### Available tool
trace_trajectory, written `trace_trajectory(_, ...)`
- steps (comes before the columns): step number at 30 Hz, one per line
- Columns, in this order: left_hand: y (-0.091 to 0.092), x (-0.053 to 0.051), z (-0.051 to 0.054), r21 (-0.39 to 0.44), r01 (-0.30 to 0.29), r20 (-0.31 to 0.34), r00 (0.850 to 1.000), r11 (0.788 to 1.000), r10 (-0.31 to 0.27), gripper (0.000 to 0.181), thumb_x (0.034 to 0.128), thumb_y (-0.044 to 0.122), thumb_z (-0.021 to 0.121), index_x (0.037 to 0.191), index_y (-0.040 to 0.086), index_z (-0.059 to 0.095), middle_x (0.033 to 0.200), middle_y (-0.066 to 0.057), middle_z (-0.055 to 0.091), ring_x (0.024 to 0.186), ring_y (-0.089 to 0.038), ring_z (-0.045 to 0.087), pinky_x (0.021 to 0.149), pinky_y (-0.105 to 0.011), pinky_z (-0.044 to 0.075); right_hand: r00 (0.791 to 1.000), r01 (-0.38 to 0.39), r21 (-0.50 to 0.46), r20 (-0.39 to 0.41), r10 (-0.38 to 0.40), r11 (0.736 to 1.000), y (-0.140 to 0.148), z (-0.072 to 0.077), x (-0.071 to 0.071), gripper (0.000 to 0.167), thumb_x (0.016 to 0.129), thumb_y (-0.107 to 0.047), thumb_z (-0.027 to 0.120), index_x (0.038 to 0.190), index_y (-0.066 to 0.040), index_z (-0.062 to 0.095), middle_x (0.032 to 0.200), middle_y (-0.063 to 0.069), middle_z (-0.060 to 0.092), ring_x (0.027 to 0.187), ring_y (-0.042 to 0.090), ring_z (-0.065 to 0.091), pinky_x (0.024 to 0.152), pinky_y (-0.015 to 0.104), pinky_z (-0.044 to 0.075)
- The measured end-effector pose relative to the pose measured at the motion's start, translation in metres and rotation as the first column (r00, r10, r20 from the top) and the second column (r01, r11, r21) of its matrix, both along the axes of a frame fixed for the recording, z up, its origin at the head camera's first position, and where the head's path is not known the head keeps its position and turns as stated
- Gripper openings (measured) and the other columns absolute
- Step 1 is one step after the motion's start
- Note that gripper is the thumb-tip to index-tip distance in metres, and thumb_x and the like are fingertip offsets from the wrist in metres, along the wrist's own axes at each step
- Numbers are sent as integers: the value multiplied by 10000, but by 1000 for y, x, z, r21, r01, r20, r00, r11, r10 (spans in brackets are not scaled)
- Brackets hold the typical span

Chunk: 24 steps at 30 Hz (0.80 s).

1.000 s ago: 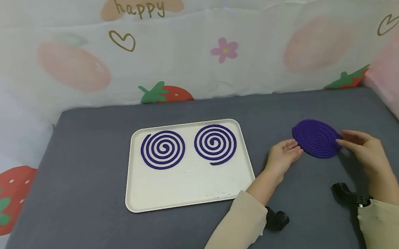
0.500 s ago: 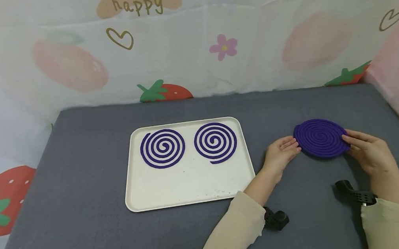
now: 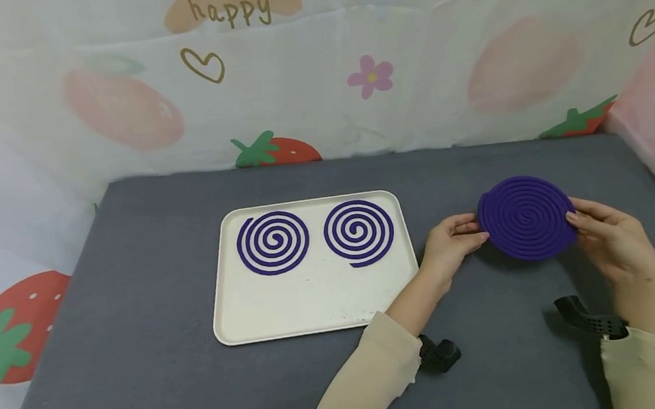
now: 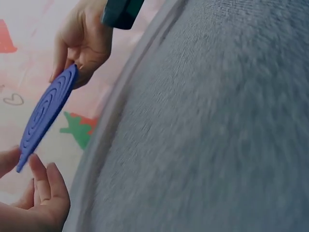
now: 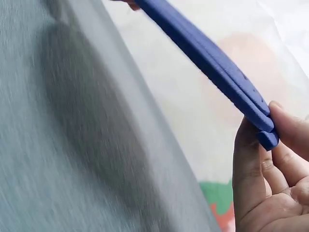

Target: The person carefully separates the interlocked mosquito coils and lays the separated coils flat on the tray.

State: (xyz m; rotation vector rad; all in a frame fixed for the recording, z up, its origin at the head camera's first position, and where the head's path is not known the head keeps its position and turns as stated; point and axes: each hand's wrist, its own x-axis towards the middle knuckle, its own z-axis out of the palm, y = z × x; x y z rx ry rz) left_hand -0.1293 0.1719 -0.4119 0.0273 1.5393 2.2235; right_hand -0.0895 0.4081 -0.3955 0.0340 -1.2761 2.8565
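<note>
A purple disc of tightly nested mosquito coils (image 3: 527, 218) is held up over the right part of the table, its flat face tilted toward me. My left hand (image 3: 451, 249) pinches its left edge between thumb and fingers. At the opposite edge, my right hand (image 3: 617, 241) grips it with the thumb in front and the fingers behind. The right wrist view shows the disc (image 5: 212, 67) nearly edge-on, in layers. To the left, two separate open-wound coils lie flat on a white tray (image 3: 295, 308): a left coil (image 3: 273, 243) and a right coil (image 3: 359, 233).
A grey cloth covers the table (image 3: 148, 298). Behind it hangs a patterned curtain (image 3: 406, 29) with strawberries and flowers. Both wrists wear black camera mounts, the left mount (image 3: 441, 354) and the right mount (image 3: 589, 321). My left forearm (image 3: 363, 377) passes by the tray's near right corner.
The disc has risen and tilted so that its face shows rounder. My left thumb has come onto its edge, and my right hand has moved slightly right. The tray coils stay put.
</note>
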Motion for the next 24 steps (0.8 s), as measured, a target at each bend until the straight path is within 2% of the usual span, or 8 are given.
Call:
trace_trajectory(4, -13, -2, 2, -54, 77, -62, 995, 996, -81, 285, 839, -23, 673, 1121, -45, 636, 882, -32, 652, 752, -68, 603, 733, -213, 535, 999, -36, 25, -15, 36, 999, -15, 4, -3, 358, 923, 198, 343, 1036, 97, 668, 913, 168, 692, 820, 224, 674, 702, 274, 553)
trace_trajectory(7, -25, 0, 4, -116, 114, -143, 981, 987, -130, 270, 850, -10, 663, 1115, -48, 633, 893, -68, 661, 713, -34, 572, 689, -189, 527, 998, -60, 61, -23, 62, 996, -28, 6, -5, 362, 925, 196, 347, 1044, 78, 669, 919, 148, 696, 829, 210, 673, 697, 270, 553)
trace_trajectory(10, -39, 2, 6, -116, 107, -187, 974, 987, -128, 300, 859, -27, 644, 1156, -47, 605, 973, -124, 670, 757, -49, 594, 688, -204, 538, 996, -82, 87, -33, 85, 993, -43, 6, -7, 353, 923, 194, 363, 1045, 66, 668, 922, 133, 697, 832, 199, 671, 698, 264, 552)
trace_trajectory(14, -61, 5, 10, -54, 92, -180, 979, 994, -101, 358, 874, -65, 604, 1226, -52, 539, 1092, -210, 643, 901, -180, 651, 734, -276, 560, 988, -144, 137, -40, 151, 980, -68, 5, -11, 345, 934, 174, 371, 1049, 38, 667, 937, 105, 696, 842, 179, 664, 703, 261, 546)
trace_trajectory(17, -82, 9, 12, -51, 84, -179, 980, 995, -92, 383, 880, -64, 597, 1252, -44, 510, 1097, -252, 633, 899, -234, 658, 719, -314, 568, 968, -233, 239, -31, 248, 943, -85, 4, -11, 354, 950, 147, 366, 1074, -4, 662, 967, 71, 690, 856, 155, 657, 702, 255, 543)
trace_trajectory(21, -110, 18, 12, -58, 95, -184, 977, 994, -104, 396, 889, -50, 592, 1273, -47, 493, 1098, -274, 627, 880, -263, 666, 702, -342, 572, 930, -332, 394, -18, 368, 857, -104, 4, -11, 354, 958, 122, 379, 1107, -52, 648, 996, 37, 681, 856, 136, 653, 690, 255, 546)
trace_trajectory(24, -129, 26, 11, -58, 115, -190, 974, 992, -124, 400, 894, -51, 584, 1280, -61, 480, 1114, -285, 617, 919, -309, 661, 711, -348, 571, 907, -369, 459, -11, 420, 808, -115, 3, -9, 348, 955, 117, 396, 1116, -70, 641, 1004, 28, 682, 857, 136, 655, 694, 272, 551)
